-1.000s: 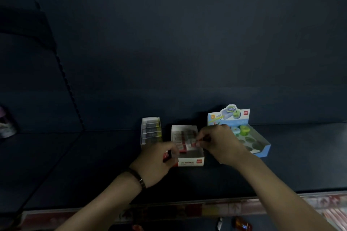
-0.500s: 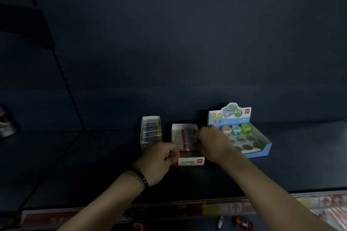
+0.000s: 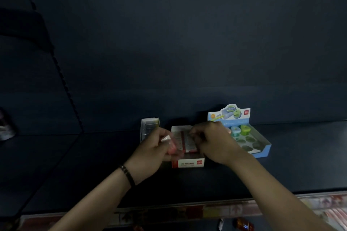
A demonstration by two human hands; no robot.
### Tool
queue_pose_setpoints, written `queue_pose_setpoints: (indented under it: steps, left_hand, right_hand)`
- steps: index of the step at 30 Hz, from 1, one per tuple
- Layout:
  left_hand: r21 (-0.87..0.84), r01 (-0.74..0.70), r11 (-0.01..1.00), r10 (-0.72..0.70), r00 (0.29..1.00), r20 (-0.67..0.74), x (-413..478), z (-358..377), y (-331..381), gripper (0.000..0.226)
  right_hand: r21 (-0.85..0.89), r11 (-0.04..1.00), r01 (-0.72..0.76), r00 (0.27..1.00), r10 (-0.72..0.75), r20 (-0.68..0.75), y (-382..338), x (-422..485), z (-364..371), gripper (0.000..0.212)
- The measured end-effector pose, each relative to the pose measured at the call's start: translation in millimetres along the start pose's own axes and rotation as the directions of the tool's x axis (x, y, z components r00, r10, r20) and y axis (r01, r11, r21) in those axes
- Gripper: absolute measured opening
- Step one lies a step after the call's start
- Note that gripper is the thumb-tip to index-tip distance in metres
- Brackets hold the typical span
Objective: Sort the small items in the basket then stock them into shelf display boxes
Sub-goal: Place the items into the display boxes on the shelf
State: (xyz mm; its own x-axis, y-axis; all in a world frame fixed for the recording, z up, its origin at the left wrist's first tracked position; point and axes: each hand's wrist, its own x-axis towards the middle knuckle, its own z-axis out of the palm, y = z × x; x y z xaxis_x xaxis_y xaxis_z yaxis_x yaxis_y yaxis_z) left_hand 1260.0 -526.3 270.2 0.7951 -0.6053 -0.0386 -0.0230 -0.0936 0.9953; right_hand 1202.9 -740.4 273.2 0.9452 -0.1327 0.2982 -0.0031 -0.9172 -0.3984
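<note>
A white and red display box (image 3: 187,163) of erasers stands on the dark shelf (image 3: 93,165). My left hand (image 3: 152,154) holds a small pink and white eraser (image 3: 170,145) at the box's left side. My right hand (image 3: 214,142) reaches over the box's right side, fingers curled down among the packed erasers; what they pinch is hidden. A narrow box (image 3: 148,127) of clear-wrapped items stands to the left. A blue sharpener box (image 3: 249,140) with green and teal sharpeners stands to the right.
The shelf's front edge carries a price strip (image 3: 187,210). Below it, small wrapped items (image 3: 242,224) show dimly. A blurred object (image 3: 5,127) sits on the neighbouring shelf at far left. The back panel is dark and bare.
My left hand has lifted from the box's front left corner and now shows a pink eraser. My right hand has stayed over the box's right side.
</note>
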Motion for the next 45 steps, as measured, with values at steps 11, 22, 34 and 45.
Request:
queue_pose_setpoints:
  steps: [11, 22, 34, 45]
  left_hand:
    - [0.006, -0.158, 0.987, 0.158, 0.980, -0.120, 2, -3, 9, 0.022]
    - [0.190, -0.325, 0.926, 0.352, 0.927, -0.129, 2, -9, 7, 0.030]
    - [0.780, -0.236, 0.579, 0.303, 0.951, 0.063, -3, -5, -45, 0.021]
    - [0.786, -0.251, 0.566, 0.335, 0.940, 0.059, 3, -9, -51, 0.014]
  right_hand:
    - [0.803, 0.585, -0.115, 0.982, 0.190, 0.002, -29, -30, -6, 0.015]
    - [0.817, 0.575, -0.047, 0.999, 0.042, 0.028, -21, -13, -17, 0.009]
    - [0.027, 0.999, 0.044, 0.976, -0.049, 0.211, -11, 10, 11, 0.004]
    - [-0.159, 0.983, 0.092, 0.961, -0.046, 0.272, -10, 23, 37, 0.016]
